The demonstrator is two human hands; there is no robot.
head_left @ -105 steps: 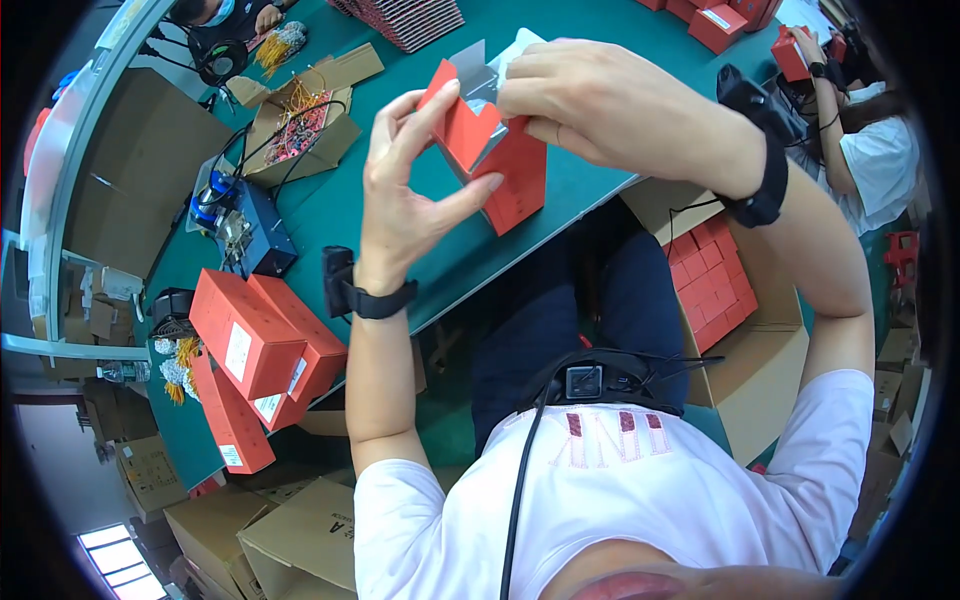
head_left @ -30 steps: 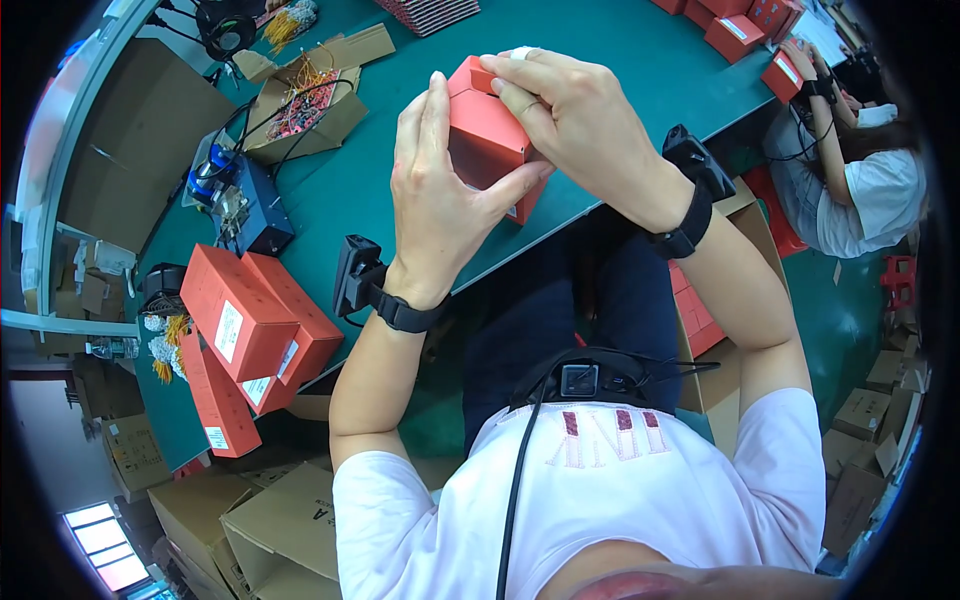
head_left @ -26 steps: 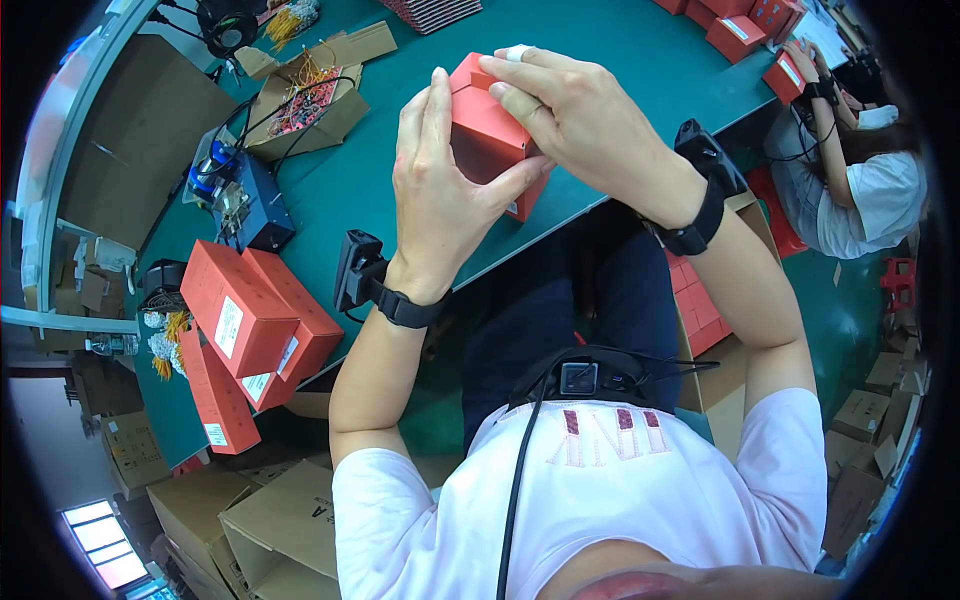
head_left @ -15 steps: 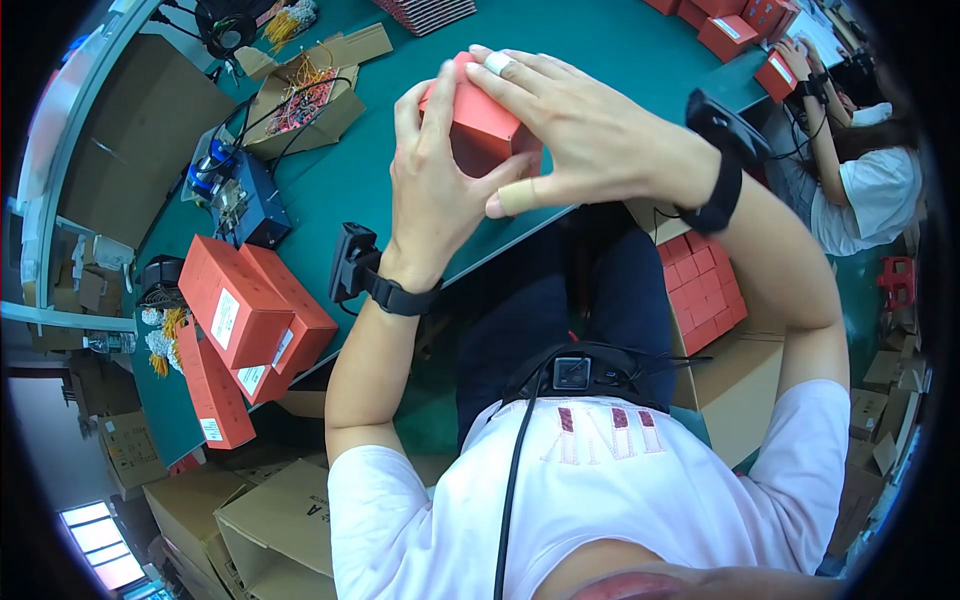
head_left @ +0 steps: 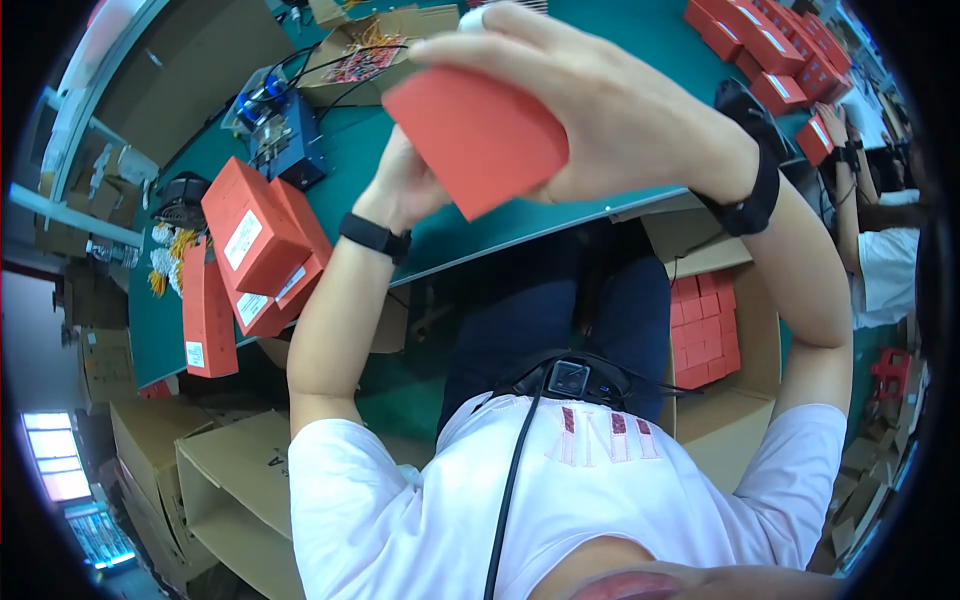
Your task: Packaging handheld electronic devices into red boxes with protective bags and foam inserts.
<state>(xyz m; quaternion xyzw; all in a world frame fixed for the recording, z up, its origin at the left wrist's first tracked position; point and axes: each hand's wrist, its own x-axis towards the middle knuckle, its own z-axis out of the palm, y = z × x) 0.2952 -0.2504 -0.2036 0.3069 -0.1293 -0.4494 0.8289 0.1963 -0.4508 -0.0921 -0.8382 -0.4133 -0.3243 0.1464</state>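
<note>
A plain red cardboard box (head_left: 485, 135) is held up over the green table, one broad face turned toward me. My right hand (head_left: 600, 100) grips it from the right, with fingers along the top edge and thumb near the lower right side. On the box's left side is my left hand (head_left: 408, 180); its fingers are hidden behind the box, so its grip cannot be made out. Left of my hands, several long red boxes with white labels (head_left: 255, 240) lie stacked at the table's edge.
A blue device (head_left: 290, 140) stands beside an open carton of wired parts (head_left: 375, 50). By my right leg, a carton holds small red boxes (head_left: 705, 330). Open cartons (head_left: 240, 490) stand at lower left. Another person (head_left: 885, 260) handles a red box at right, near stacked red boxes (head_left: 775, 45).
The red box has come closer and been tilted, so a broad face shows. My left hand has slid down its left side and partly behind it. The whole view has shifted.
</note>
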